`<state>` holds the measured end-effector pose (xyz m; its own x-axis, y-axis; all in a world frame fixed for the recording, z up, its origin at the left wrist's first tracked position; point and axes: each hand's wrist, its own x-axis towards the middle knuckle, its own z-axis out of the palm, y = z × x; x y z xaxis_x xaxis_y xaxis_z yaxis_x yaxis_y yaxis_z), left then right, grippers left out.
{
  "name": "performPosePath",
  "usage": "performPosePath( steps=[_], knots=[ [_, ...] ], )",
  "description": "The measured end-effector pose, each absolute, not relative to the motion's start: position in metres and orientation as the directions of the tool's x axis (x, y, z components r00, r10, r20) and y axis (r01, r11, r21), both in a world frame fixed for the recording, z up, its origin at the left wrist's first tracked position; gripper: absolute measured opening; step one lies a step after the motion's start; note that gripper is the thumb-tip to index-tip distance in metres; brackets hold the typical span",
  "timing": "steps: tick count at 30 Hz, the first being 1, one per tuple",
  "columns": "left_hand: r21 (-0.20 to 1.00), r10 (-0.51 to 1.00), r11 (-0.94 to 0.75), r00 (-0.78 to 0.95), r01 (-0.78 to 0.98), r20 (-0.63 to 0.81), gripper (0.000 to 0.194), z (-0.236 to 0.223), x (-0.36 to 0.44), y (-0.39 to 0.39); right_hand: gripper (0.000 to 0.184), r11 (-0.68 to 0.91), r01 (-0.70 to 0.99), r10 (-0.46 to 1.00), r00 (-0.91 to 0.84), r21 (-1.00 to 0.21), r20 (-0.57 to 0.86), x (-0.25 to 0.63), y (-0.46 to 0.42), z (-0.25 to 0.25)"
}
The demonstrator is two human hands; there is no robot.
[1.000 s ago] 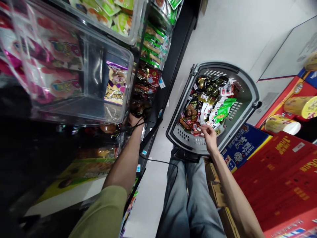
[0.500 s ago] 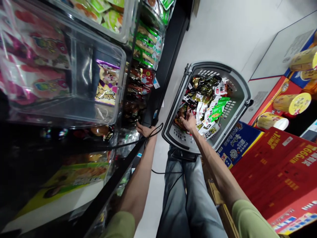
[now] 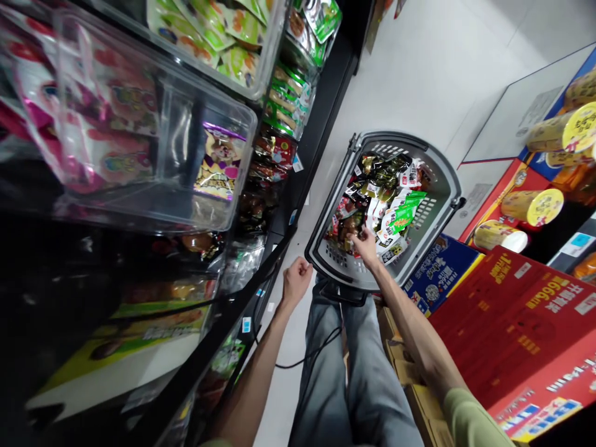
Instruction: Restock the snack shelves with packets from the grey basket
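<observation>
My right hand point(image 3: 367, 248) is inside the grey shopping basket point(image 3: 446, 214), over brown-wrapped snack packets point(image 3: 344, 226). Its thumb and fingers are spread, and no packet is plainly gripped. White packets point(image 3: 374, 214) and a green one point(image 3: 410, 210) lie beside its fingertips; dark packets point(image 3: 386, 171) fill the far part. My left hand point(image 3: 297, 280) hovers just outside the basket's near left corner, fingers curled closed with nothing visible in them. The basket sits at my knees, its black handle folded against the rim.
On the left, a shelf holds clear plastic bins point(image 3: 186, 211) and packaged snacks point(image 3: 287, 102). A thin black cable point(image 3: 298, 365) runs across my legs. To the right stand red cartons point(image 3: 516, 310), a blue box point(image 3: 437, 273) and yellow cups point(image 3: 533, 207). Pale floor point(image 3: 419, 68) lies beyond the basket.
My left hand has come out from the shelf packets, moved right towards the basket and curled its fingers. My right hand dipped left into the brown packets and has pulled slightly back towards me.
</observation>
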<state>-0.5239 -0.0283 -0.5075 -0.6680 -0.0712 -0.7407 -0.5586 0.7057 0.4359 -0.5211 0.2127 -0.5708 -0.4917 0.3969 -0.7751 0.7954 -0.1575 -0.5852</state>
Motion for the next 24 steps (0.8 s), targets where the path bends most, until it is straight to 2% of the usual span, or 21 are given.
performPosePath(
  steps=[2,4,5,7,8,10,12,13,14,16,17,18,19,21,24],
  knots=[
    [0.548,0.024,0.649,-0.706,-0.527,-0.708,0.024,-0.492,-0.52,-0.018,0.037,-0.295,0.772,0.336,-0.468,-0.563,-0.817,-0.5,0.223,-0.552],
    [0.652,0.078,0.5,-0.72,-0.571,-0.69,0.026,-0.483,-0.518,-0.003,0.036,-0.385,0.753,0.286,-0.452,-0.533,-0.845,-0.478,0.23,-0.533],
    [0.668,0.093,0.399,-0.697,-0.628,-0.711,0.038,-0.48,-0.518,0.005,0.035,-0.41,0.75,0.264,-0.448,-0.519,-0.854,-0.467,0.231,-0.523],
    [0.592,0.164,0.232,-0.569,-0.772,-0.806,0.066,-0.474,-0.516,0.018,0.034,-0.424,0.764,0.187,-0.451,-0.486,-0.873,-0.447,0.227,-0.501],
    [0.524,0.224,0.196,-0.482,-0.829,-0.847,0.071,-0.47,-0.514,0.023,0.035,-0.417,0.78,0.117,-0.462,-0.466,-0.879,-0.44,0.224,-0.49],
    [0.414,0.319,0.21,-0.338,-0.886,-0.885,0.065,-0.462,-0.507,0.027,0.036,-0.36,0.828,-0.092,-0.49,-0.43,-0.867,-0.433,0.222,-0.47],
    [0.391,0.367,0.24,-0.29,-0.889,-0.884,0.057,-0.454,-0.496,0.026,0.035,-0.224,0.861,-0.287,-0.506,-0.457,-0.813,-0.441,0.23,-0.459],
    [0.397,0.363,0.238,-0.298,-0.886,-0.883,0.056,-0.452,-0.491,0.023,0.035,-0.142,0.853,-0.327,-0.519,-0.502,-0.789,-0.452,0.239,-0.458],
    [0.403,0.346,0.228,-0.313,-0.886,-0.884,0.057,-0.452,-0.485,0.019,0.035,-0.057,0.821,-0.302,-0.556,-0.568,-0.774,-0.467,0.251,-0.46],
    [0.388,0.295,0.205,-0.321,-0.899,-0.9,0.061,-0.456,-0.474,0.01,0.036,0.062,0.727,-0.006,-0.685,-0.684,-0.729,-0.507,0.282,-0.474],
    [0.365,0.262,0.195,-0.311,-0.91,-0.914,0.063,-0.46,-0.47,0.004,0.034,0.162,0.667,0.171,-0.744,-0.727,-0.645,-0.53,0.297,-0.486],
    [0.336,0.235,0.19,-0.29,-0.922,-0.928,0.064,-0.465,-0.465,-0.001,0.033,0.277,0.609,0.284,-0.791,-0.743,-0.542,-0.552,0.312,-0.499],
    [0.306,0.216,0.194,-0.264,-0.932,-0.94,0.064,-0.469,-0.461,-0.007,0.036,0.394,0.551,0.325,-0.832,-0.736,-0.449,-0.574,0.326,-0.514],
    [0.273,0.176,0.223,-0.237,-0.936,-0.955,0.064,-0.476,-0.454,-0.02,0.053,0.607,0.438,0.282,-0.899,-0.664,-0.335,-0.611,0.345,-0.543],
    [0.269,0.125,0.268,-0.243,-0.925,-0.962,0.063,-0.476,-0.444,-0.035,0.077,0.815,0.315,0.134,-0.919,-0.487,-0.371,-0.644,0.354,-0.583]
  ],
)
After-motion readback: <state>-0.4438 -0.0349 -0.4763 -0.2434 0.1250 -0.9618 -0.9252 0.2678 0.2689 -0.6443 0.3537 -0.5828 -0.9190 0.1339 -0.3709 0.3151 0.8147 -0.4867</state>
